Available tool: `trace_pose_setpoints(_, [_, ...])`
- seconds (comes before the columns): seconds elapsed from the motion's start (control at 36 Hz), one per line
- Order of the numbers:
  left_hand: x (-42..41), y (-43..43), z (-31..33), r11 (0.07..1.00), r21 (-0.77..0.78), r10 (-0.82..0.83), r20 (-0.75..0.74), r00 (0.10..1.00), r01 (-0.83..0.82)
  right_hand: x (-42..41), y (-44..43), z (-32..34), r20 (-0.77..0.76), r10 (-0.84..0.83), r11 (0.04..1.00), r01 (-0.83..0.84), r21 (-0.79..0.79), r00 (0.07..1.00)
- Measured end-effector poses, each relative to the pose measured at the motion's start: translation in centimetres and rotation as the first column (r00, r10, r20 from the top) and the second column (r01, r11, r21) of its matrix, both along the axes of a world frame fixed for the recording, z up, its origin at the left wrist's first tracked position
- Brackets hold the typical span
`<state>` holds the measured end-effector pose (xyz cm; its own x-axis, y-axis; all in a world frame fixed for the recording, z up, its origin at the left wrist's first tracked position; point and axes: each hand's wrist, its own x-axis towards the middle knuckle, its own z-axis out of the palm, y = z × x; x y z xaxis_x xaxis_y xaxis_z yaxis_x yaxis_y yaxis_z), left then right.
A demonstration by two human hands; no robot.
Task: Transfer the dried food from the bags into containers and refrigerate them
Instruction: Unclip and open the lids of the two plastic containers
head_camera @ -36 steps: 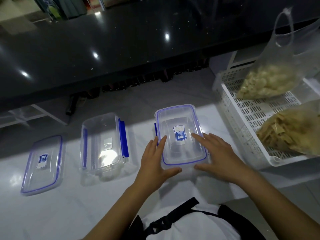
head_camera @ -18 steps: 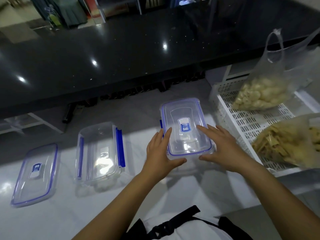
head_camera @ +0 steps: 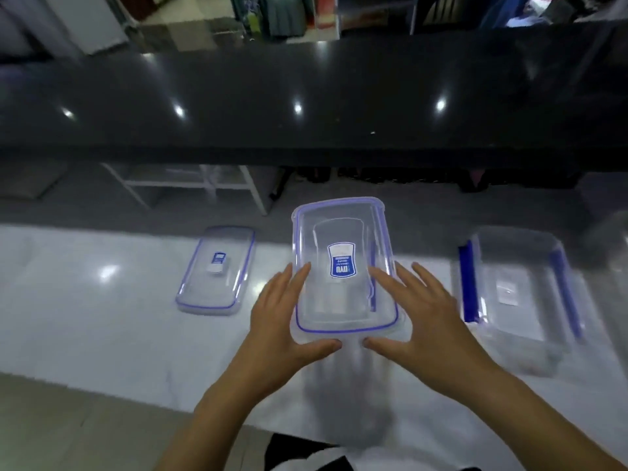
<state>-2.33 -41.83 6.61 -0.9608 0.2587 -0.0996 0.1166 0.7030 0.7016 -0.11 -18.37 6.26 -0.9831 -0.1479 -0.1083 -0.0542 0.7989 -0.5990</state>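
I hold a clear lid (head_camera: pixel 343 266) with a blue seal and a blue label above the white counter (head_camera: pixel 85 317). My left hand (head_camera: pixel 282 321) lies along its left side, my right hand (head_camera: pixel 418 317) along its right side. Fingers rest straight on top and both thumbs hook the near edge. A blue clip shows through the lid, blurred. To the right stands a clear open container (head_camera: pixel 516 294) with blue side clips. The bags of dried food are out of view.
A second clear lid (head_camera: pixel 215 270) lies flat on the counter to the left. A raised black glossy counter (head_camera: pixel 306 96) runs across the back. A blurred pale shape (head_camera: pixel 611 246) sits at the far right edge.
The lid has come up off the counter in both hands and moved left. My view swung left, so the white basket and the bags have left the frame.
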Motion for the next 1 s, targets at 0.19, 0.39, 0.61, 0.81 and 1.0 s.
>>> trace_pose_setpoints(0.19, [-1.1,-13.2,-0.2,0.99,-0.025,0.137,0.002,0.991,-0.137,-4.9,-12.9,-0.5,0.035,0.216,0.975,-0.218,0.045,0.976])
trace_pose_setpoints(0.39, [-6.7,-22.1,-2.6,0.995,-0.077,0.071,0.104,0.992,-0.064,-8.3,-22.7,-4.1,0.142,0.133,0.989,-0.122,-0.083,0.981])
trace_pose_setpoints(0.61, [-12.3,-26.0,-6.5,0.973,-0.206,-0.065,0.166,0.984,0.099,-10.5,-27.3,-8.6,0.227,-0.061,0.997,0.048,0.061,0.972])
trace_pose_setpoints(0.81, [-15.2,-26.7,-9.3,0.962,-0.219,-0.128,0.174,0.976,0.165,-11.8,-28.7,-10.5,0.225,-0.158,0.984,0.134,0.122,0.961])
trace_pose_setpoints(1.0, [-15.6,-27.5,-11.4,0.947,-0.256,-0.162,0.15,0.975,0.196,-11.5,-28.9,-12.3,0.195,-0.17,0.982,0.149,0.117,0.966])
